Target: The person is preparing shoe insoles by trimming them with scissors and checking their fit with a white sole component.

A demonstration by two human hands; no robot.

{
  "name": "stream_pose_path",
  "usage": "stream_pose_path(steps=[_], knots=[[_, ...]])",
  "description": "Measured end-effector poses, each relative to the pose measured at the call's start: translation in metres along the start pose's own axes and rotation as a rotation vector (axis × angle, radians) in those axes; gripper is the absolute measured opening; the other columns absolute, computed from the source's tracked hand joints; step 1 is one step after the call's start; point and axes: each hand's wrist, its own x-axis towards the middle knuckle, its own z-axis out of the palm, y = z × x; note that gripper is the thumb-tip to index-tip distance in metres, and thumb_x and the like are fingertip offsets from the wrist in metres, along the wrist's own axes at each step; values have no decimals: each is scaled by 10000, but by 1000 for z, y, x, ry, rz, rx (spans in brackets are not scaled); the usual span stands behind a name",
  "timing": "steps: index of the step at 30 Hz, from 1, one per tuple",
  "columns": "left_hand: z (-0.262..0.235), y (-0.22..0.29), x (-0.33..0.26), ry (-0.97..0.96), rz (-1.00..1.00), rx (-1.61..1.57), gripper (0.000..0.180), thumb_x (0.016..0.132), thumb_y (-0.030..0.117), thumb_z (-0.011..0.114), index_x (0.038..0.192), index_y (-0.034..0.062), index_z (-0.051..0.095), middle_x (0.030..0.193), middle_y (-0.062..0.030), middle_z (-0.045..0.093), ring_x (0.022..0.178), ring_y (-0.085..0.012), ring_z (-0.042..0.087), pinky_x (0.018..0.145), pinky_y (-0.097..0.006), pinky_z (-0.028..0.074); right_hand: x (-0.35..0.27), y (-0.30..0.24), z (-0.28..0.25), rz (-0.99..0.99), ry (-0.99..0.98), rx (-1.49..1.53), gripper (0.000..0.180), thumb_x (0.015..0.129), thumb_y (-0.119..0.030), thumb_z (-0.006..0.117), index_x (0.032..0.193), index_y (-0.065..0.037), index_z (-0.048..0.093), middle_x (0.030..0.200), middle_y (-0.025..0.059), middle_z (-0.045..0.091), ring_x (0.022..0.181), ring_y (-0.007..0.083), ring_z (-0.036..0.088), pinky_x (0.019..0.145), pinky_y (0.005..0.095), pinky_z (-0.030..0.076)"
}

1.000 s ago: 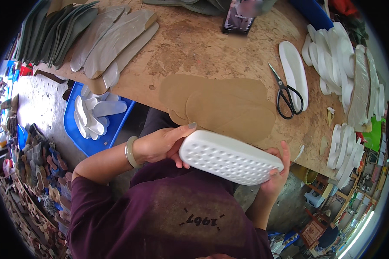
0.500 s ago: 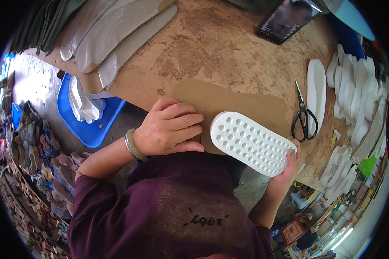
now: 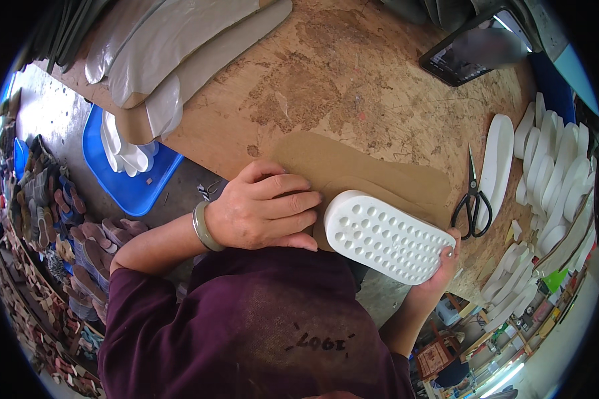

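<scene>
My left hand (image 3: 266,209) lies palm down with fingers outstretched on the left part of a brown sole-shaped sheet (image 3: 379,170). A jade-coloured bangle (image 3: 205,226) circles that wrist. In my right hand (image 3: 444,269) is a thick white shoe sole (image 3: 386,236), gripped by its right end. Rows of round dimples on the sole face up, and its rounded left end is close to my left fingertips. The sole covers the near part of the sheet, where a second curved edge shows. Whether it presses on the sheet, I cannot tell.
Black-handled scissors (image 3: 472,206) lie right of the sheet, beside another white sole (image 3: 496,159). Several white soles (image 3: 552,173) crowd the right edge. A phone (image 3: 472,50) stands at the back. Grey sole-shaped sheets (image 3: 180,53) lie far left; a blue tray (image 3: 130,193) is below them.
The whole view has shifted a little, so the bench things sit lower and, on the right, farther right. Both hands keep their places, the right one still holding the white sole.
</scene>
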Motion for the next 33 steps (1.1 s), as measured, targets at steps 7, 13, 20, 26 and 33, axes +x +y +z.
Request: stream_pose_path(steps=[7,13,20,26,33], knots=[[4,-2,-1,41,13,4,378,798,512,766,903,153,714,1098,-4,705,1035,-198,639,858,-373,474,-3,2,-2,-44,-12,12,491,794,-244,840,1108,-39,523,986,107,677,908,239,704,810,378,596],[5,-3,-1,82,37,20,393,810,532,750,887,149,710,1072,-5,708,1006,-192,647,825,-354,489,-4,4,-6,-39,-32,-5,506,784,-243,866,1097,-44,523,996,101,672,930,227,696,817,376,599],[7,-4,-2,92,37,24,388,817,540,741,874,158,711,1057,-2,712,994,-188,650,823,-347,491,-2,9,-17,-100,-66,-30,504,845,-289,807,1149,-61,475,1031,150,690,938,292,711,804,442,612],[5,-3,-1,82,27,23,393,809,541,745,865,154,706,1061,0,714,995,-188,651,823,-350,488,-2,6,-10,-100,-52,-98,500,837,-288,816,1122,-39,489,996,123,677,895,263,704,784,393,601],[-7,10,17,6,-91,-65,499,692,537,831,856,96,667,964,-46,665,924,-247,636,786,-375,496,-9,1,8,-18,121,-143,312,781,10,624,1087,-16,568,971,105,670,863,176,666,777,304,551]])
